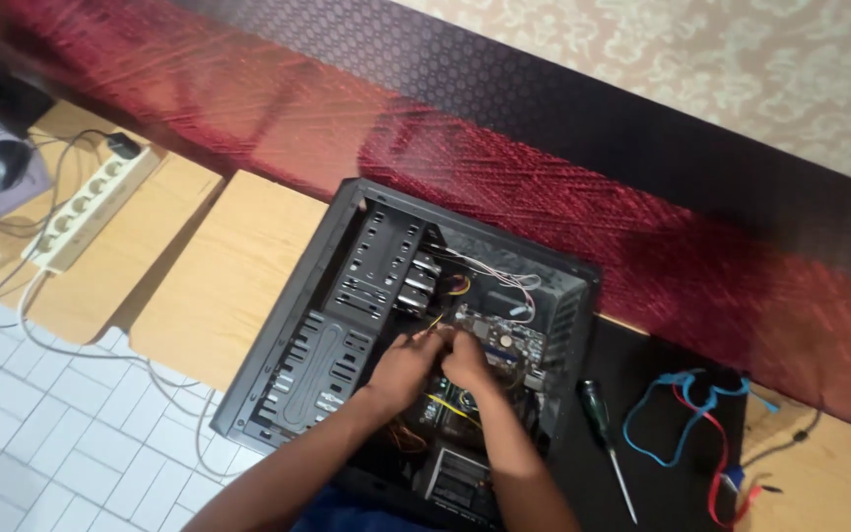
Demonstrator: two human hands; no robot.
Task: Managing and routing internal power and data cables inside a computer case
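An open black computer case (317,365) lies on its side on a wooden table. Both of my hands reach down into it over the green motherboard (509,340). My left hand (401,369) and my right hand (467,363) are pressed together with fingers pinched around thin yellow and red wires (435,323) near the board's edge. More yellow wires (450,406) run under my forearms. White and red cables (494,276) loop at the back of the case. What my fingers grip exactly is partly hidden.
A green-handled screwdriver (603,433) lies right of the case on a black mat. Blue and red cables (687,424) lie farther right. A white power strip (91,207) with cords sits at the left. White tiled floor (41,433) shows below; a red curtain hangs behind.
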